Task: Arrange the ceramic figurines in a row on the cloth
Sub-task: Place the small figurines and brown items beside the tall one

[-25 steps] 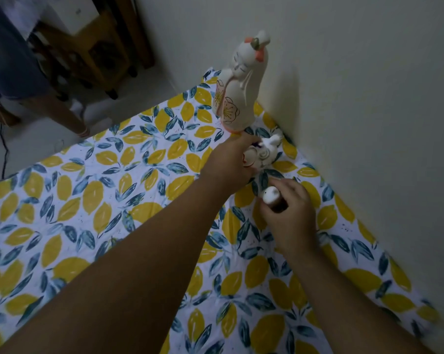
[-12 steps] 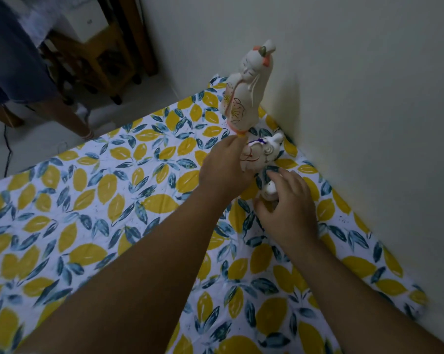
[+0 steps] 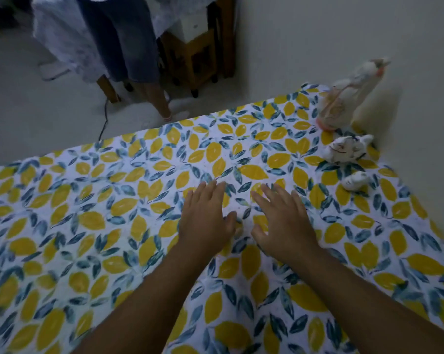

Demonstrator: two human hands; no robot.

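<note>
Three white ceramic figurines stand in a line along the wall at the right edge of the cloth (image 3: 88,221), which is printed with yellow and blue leaves. Farthest is a tall figurine (image 3: 346,98) with orange marks. A medium cat-like figurine (image 3: 344,149) comes after it, then a small figurine (image 3: 356,181) nearest me. My left hand (image 3: 205,218) and my right hand (image 3: 282,221) hover side by side over the middle of the cloth, palms down, fingers spread, holding nothing. Both hands are well to the left of the figurines.
A pale wall (image 3: 369,34) runs along the cloth's right side. Beyond the cloth's far edge, a person's legs (image 3: 139,72) stand on the floor beside a wooden stool (image 3: 193,60) and a draped table. A dark cable (image 3: 105,121) trails to the cloth's far edge.
Both hands let go of the medium and small figurines and drew back to the middle of the cloth. The view swung left, so the figurines now sit at the right.
</note>
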